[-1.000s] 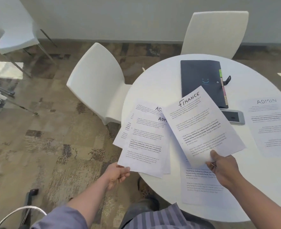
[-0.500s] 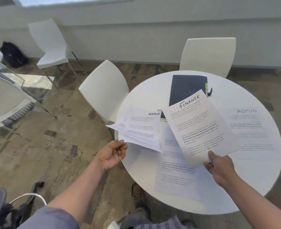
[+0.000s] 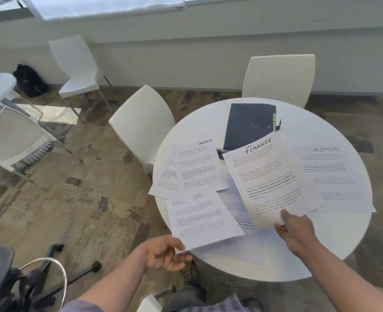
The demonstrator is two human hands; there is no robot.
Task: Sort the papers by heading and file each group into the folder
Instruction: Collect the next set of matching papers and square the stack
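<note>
Head view showed us mid-sort: our right hand [image 3: 295, 230] pinched the FINANCE sheet [image 3: 269, 176], the left hand [image 3: 165, 253] gripped another sheet [image 3: 204, 219]. ADMIN papers [image 3: 195, 172] lay spread on the desk [image 3: 334, 233]; the folder [image 3: 248, 124] was closed, so we judged nothing filed.

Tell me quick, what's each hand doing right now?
Left hand: pinches the near corner of a printed sheet whose heading can't be read.
Right hand: grips the bottom edge of the FINANCE sheet.
</note>
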